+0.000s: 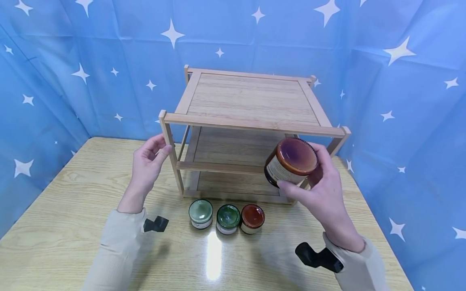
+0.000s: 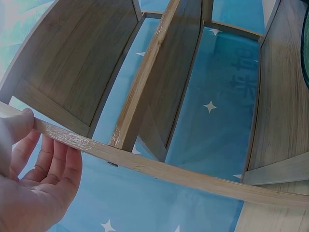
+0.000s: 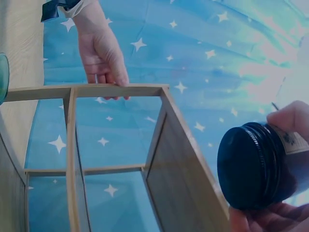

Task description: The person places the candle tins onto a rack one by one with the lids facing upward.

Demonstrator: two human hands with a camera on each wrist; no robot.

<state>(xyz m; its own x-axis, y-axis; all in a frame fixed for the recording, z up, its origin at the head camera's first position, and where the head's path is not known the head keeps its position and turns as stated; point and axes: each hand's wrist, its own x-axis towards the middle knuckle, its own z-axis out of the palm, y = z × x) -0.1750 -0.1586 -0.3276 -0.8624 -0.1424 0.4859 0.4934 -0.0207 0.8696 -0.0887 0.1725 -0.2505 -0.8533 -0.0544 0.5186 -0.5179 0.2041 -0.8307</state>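
Observation:
A three-tier wooden shelf rack [image 1: 251,97] stands on the table. My left hand [image 1: 147,165] pinches its left front post, thumb on one side and fingertips on the other, as the left wrist view [image 2: 41,179] also shows. My right hand [image 1: 325,194] grips an amber glass jar [image 1: 297,155] with a pale label, held in the air before the rack's right front. The jar is tilted, its glass base towards the head camera; its dark lid [image 3: 241,169] shows in the right wrist view.
In front of the rack sit a light green jar [image 1: 201,212], a dark green jar [image 1: 228,217] and a reddish-brown jar [image 1: 252,217], in a row on the wooden table [image 1: 65,202]. A blue star-patterned curtain [image 1: 127,52] hangs behind and at both sides.

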